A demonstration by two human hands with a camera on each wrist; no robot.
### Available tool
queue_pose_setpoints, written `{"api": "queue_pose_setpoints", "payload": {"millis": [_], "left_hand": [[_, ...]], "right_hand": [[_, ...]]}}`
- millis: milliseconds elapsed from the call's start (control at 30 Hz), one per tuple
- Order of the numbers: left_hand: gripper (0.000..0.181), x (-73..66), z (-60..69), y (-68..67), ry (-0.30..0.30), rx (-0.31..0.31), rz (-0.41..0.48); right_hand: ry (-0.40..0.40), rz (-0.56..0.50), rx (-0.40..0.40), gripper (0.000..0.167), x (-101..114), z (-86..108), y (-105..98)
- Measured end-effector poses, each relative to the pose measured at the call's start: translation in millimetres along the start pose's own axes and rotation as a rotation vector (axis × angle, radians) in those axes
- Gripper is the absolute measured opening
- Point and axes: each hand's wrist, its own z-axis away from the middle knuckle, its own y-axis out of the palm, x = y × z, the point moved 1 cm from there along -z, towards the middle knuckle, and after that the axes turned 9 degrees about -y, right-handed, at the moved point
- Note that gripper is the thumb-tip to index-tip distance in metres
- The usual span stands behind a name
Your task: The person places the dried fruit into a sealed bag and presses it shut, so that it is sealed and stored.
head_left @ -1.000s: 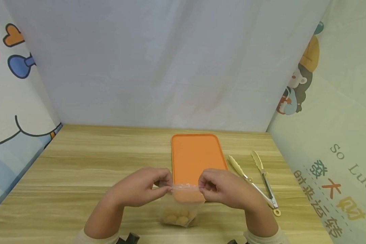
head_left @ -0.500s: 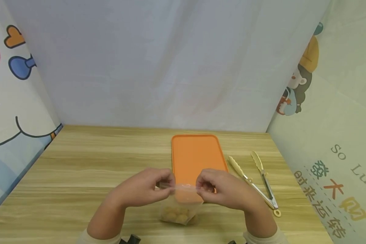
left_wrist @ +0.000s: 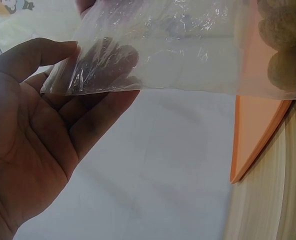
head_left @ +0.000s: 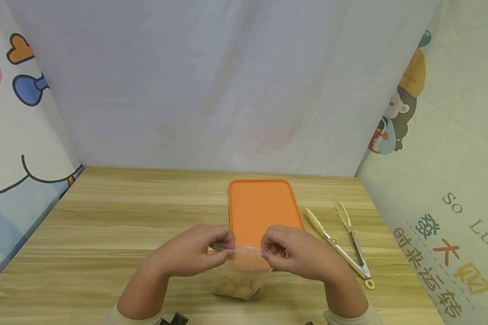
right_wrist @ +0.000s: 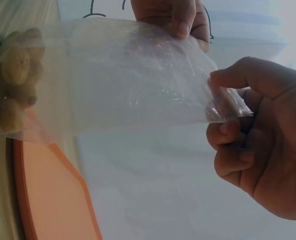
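A clear plastic bag (head_left: pixel 250 261) hangs upright above the near part of the table, its upper edge stretched between both hands. Brown, wrinkled walnuts (left_wrist: pixel 283 37) lie at its bottom, also visible through the film in the right wrist view. My left hand (head_left: pixel 191 253) pinches the left end of that upper edge between thumb and fingers. At the other end, my right hand (head_left: pixel 298 253) pinches the edge the same way. In the right wrist view, the right thumb and fingers (right_wrist: pixel 238 72) press the film's corner. Whether the bag's mouth is sealed cannot be told.
Behind the bag lies an orange tray (head_left: pixel 264 207), partly covered by the right hand. To its right, spread metal tongs (head_left: pixel 365 273) with cream tips rest on the wooden table (head_left: pixel 146 198). Cloth walls (head_left: pixel 211 90) stand at the back and both sides.
Both hands have come slightly closer together along the bag's upper edge, the right hand shifting a little left and the left a little right. Tray and tongs stay put.
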Motion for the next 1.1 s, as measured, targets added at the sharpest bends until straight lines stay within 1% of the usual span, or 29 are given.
{"api": "queue_pose_setpoints", "payload": {"millis": [200, 300, 467, 533, 733, 833, 1100], "left_hand": [[0.005, -0.7, -0.7, 0.8, 0.048, -0.028, -0.047], [0.005, -0.9, -1.2, 1.0, 0.042, -0.021, -0.039], [0.005, -1.1, -2.3, 1.9, 0.0, -0.012, -0.01], [0.005, -1.8, -2.8, 2.6, -0.005, -0.008, 0.004], [0.006, -3.5, -3.6, 4.5, 0.017, 0.013, 0.047], [0.009, -3.7, -3.8, 4.8, 0.021, 0.019, 0.055], [0.008, -4.9, -4.2, 5.0, 0.028, 0.004, 0.032]], "right_hand": [[-0.014, 0.022, -0.013, 0.012, 0.4, -0.3, -0.2], [-0.013, 0.025, -0.018, 0.013, 0.0, -0.4, -0.2], [-0.015, 0.032, -0.02, 0.013, -0.7, -1.2, 0.3], [-0.025, 0.033, -0.024, 0.013, -0.9, -1.7, 0.8], [-0.063, 0.018, -0.036, 0.007, -1.8, -2.5, 4.2], [-0.071, 0.015, -0.037, 0.006, -1.1, -2.9, 4.9], [-0.083, 0.023, -0.057, 0.01, 1.6, -4.2, 4.9]]}}
